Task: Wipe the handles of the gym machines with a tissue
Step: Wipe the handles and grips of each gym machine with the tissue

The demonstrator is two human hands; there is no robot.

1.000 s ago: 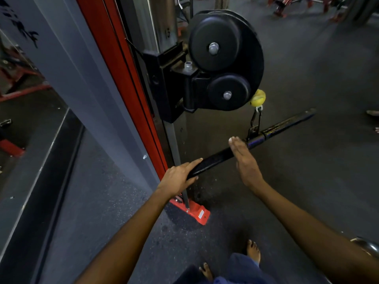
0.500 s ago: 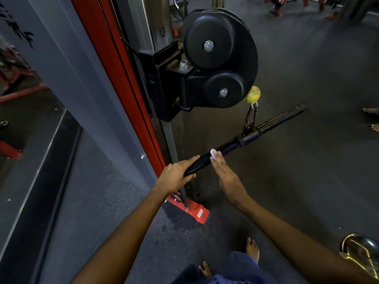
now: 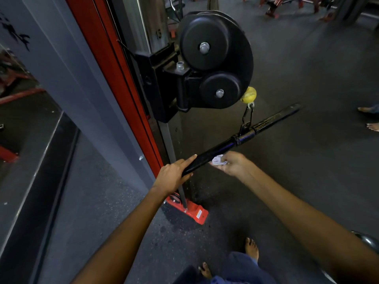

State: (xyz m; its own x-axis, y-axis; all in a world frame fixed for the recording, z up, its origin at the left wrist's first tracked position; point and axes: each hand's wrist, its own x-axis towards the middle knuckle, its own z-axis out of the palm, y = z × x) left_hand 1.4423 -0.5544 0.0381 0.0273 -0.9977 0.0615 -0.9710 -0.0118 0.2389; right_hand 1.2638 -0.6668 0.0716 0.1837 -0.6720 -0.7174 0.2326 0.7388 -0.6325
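A black straight bar handle [image 3: 244,138] hangs by a carabiner [image 3: 247,117] from the cable machine's pulley, below a yellow stopper ball [image 3: 249,94]. My left hand [image 3: 174,176] grips the bar's near end, index finger stretched along it. My right hand [image 3: 233,163] holds a crumpled white tissue [image 3: 218,160] against the underside of the bar, just right of my left hand. The bar's far end slants up to the right.
The black pulley housing [image 3: 215,58] juts out from a red and grey upright [image 3: 106,64] at chest height. A red foot plate [image 3: 192,212] sits on the dark rubber floor. A mirror wall runs along the left. Another person's bare feet [image 3: 369,117] are at the right edge.
My right hand slid with the tissue down the bar toward my left hand and turned under it. The left hand kept its grip on the near end.
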